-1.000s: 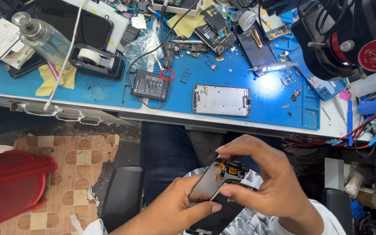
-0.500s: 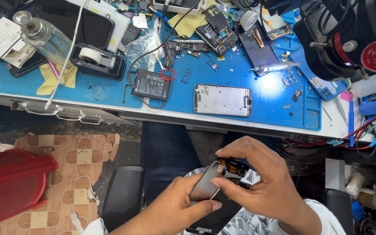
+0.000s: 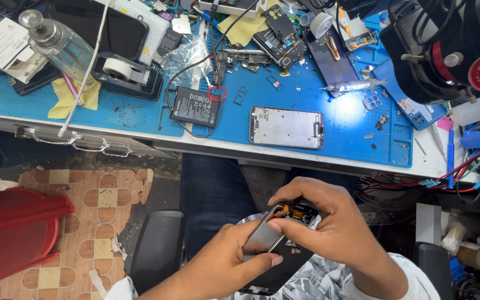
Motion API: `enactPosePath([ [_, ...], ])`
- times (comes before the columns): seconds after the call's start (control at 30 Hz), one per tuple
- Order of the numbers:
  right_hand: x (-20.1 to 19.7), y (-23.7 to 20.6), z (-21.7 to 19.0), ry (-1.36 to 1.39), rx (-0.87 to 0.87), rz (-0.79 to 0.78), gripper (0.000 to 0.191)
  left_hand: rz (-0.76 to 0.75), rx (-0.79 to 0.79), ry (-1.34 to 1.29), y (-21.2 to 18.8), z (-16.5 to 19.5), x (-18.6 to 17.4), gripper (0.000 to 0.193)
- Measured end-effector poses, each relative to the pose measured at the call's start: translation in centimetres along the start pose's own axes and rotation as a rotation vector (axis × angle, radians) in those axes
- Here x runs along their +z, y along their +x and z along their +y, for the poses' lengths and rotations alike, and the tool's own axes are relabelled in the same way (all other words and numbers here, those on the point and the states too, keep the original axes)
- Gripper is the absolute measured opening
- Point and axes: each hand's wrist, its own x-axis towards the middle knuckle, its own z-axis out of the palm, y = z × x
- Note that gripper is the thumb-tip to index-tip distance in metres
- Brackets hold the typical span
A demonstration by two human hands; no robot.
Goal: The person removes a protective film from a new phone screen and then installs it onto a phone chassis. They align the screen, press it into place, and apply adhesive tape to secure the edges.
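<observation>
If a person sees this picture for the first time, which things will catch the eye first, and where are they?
Low in the middle, the left hand and right hand hold an opened phone over the lap. Above them, on the blue mat, a bare phone frame lies beside a bright pool of light. At the lower left, a red stool stands on the tiled floor.
</observation>
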Motion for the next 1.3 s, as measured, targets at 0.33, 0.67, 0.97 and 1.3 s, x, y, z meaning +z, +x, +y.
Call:
enactPosePath([
  [0.33, -0.7, 0.7, 0.6, 0.089, 0.108, -0.132, 0.018, 0.003, 0.026, 0.042, -0.1, -0.2, -0.2, 0.034],
  [0.67, -1.7, 2.9, 1.6, 0.284, 0.181, -0.381, 0.018, 0.000, 0.000, -0.002, 0.0, -0.7, -0.3, 0.027],
  [0.97, -2.3, 3.7, 1.8, 0.339, 0.280, -0.448, 0.018, -0.008, -0.017, -0.052, 0.1, -0.6, -0.5, 0.031],
  [1.3, -2.4, 3.8, 1.8, 0.334, 0.309, -0.404, 0.019, -0.006, -0.008, -0.071, 0.2, -0.4, -0.6, 0.038],
])
